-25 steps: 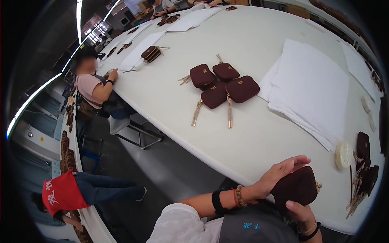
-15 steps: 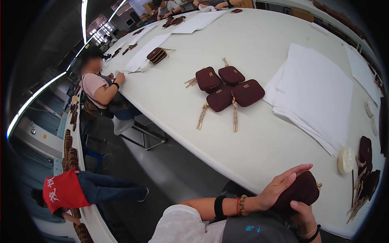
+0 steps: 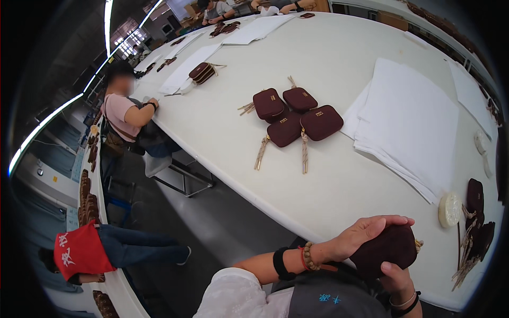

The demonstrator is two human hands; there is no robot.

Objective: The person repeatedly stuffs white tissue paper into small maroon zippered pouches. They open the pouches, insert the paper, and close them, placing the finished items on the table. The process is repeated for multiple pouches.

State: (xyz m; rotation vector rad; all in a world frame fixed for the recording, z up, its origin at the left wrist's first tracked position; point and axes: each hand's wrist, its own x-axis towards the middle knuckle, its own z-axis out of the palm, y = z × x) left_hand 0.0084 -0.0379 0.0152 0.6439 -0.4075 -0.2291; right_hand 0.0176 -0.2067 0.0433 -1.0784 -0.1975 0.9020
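Low at the right, a dark burgundy zip pouch [image 3: 389,252] with a gold zip end is held in front of me at the table edge. My right hand [image 3: 398,278] grips it from below, thumb pressed on its face and the other fingers hidden behind. Along its upper left side lies my left hand [image 3: 366,233], palm against the pouch and fingers stretched flat over the top. Further in, several matching pouches [image 3: 321,123] with beaded zip pulls sit in a cluster, one partly on another.
White paper sheets [image 3: 411,127] lie stacked right of the cluster. By my right hand are a cream tape roll [image 3: 449,209] and more burgundy pouches [image 3: 475,196]. A person in pink [image 3: 124,114] sits at the left table edge; another in red [image 3: 85,249] stands at a side bench.
My left hand and forearm have risen slightly, with the fingers reaching a little further over the pouch. The seated person's hands have shifted. The view has moved slightly.
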